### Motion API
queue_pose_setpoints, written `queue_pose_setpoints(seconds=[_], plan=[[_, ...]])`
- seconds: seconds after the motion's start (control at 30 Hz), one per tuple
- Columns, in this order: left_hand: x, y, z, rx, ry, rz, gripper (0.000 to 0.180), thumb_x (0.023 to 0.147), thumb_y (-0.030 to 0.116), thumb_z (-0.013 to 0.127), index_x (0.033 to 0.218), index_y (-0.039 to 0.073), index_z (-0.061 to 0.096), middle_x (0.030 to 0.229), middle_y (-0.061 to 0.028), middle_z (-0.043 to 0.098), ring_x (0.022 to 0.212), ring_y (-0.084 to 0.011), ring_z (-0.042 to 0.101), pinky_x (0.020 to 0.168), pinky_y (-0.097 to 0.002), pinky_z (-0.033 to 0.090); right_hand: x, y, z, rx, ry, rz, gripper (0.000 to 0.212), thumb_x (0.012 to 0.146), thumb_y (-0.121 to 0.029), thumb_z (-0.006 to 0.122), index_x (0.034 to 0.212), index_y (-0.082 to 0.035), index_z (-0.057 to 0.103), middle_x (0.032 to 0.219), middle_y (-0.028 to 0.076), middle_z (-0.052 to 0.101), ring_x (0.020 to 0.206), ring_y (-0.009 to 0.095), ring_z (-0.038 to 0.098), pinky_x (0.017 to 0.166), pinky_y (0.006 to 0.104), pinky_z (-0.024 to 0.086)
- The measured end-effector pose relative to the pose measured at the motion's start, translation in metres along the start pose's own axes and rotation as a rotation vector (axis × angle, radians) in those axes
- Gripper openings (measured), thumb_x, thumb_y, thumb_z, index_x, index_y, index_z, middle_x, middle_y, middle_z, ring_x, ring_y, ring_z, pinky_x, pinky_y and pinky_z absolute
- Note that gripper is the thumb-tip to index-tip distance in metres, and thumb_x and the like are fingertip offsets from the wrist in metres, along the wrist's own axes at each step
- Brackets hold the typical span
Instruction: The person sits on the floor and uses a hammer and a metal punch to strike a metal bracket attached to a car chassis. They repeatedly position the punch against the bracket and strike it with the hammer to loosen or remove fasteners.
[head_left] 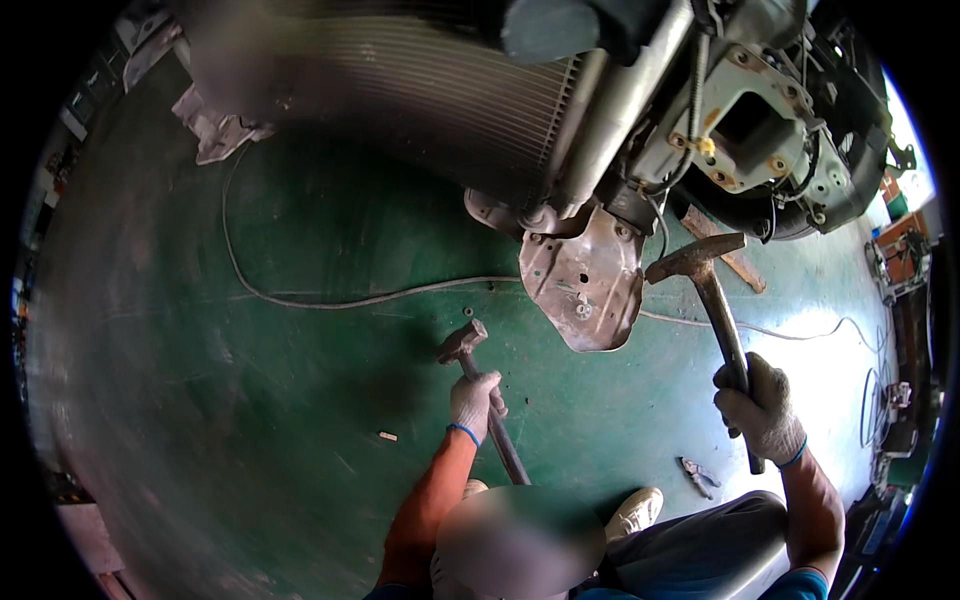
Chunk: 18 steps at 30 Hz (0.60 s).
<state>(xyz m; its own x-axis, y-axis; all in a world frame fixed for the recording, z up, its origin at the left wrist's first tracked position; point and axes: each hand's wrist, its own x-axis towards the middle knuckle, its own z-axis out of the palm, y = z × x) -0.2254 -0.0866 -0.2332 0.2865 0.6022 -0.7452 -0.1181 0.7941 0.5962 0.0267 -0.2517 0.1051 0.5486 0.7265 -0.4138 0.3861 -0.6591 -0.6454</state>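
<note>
My gloved left hand [474, 405] is closed round the handle of a hammer [462, 343], gripping it just below the head; the rest of the handle slants down toward my feet. Raised at the right, my gloved right hand [764, 408] grips a second hammer [717, 310] with a long, pointed head. That head is beside a bent metal bracket [583, 285], apart from it. The bracket juts from the lower corner of a vehicle's front end, under the radiator [430, 110].
A grey cable [370, 301] runs across the green floor behind the bracket. Pliers [699, 477] lie by my right shoe [635, 511]. A rusty bar [738, 262] lies beyond the right hammer. The exposed body frame [757, 130] is at the upper right.
</note>
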Motion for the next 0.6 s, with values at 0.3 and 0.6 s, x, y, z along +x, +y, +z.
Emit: queue_pose_setpoints(seconds=[0.3, 0.6], plan=[[0.013, -0.05, -0.014, 0.297, 0.163, 0.145, 0.024, 0.09, 0.016, 0.073, 0.081, -0.001, 0.059, 0.063, -0.0086, 0.06, 0.045, -0.0188, 0.062, 0.042, -0.0363, 0.052, 0.012, 0.048, -0.007, -0.036, -0.047, -0.007, 0.021, 0.091, -0.018, 0.071, 0.097, 0.002, 0.064, 0.066, 0.006, 0.062, 0.055, 0.011, 0.059, 0.053, 0.0313, 0.051], [-0.007, -0.054, -0.02, 0.639, 0.227, 0.232, 0.032, 0.088, 0.02, 0.076, 0.098, -0.003, 0.056, 0.082, -0.0143, 0.07, 0.064, -0.0219, 0.071, 0.06, -0.0383, 0.059, 0.026, 0.077, -0.015, -0.1, -0.14, -0.018, 0.026, 0.09, -0.022, 0.074, 0.092, 0.002, 0.064, 0.066, 0.012, 0.059, 0.06, 0.02, 0.061, 0.061, 0.038, 0.051]])
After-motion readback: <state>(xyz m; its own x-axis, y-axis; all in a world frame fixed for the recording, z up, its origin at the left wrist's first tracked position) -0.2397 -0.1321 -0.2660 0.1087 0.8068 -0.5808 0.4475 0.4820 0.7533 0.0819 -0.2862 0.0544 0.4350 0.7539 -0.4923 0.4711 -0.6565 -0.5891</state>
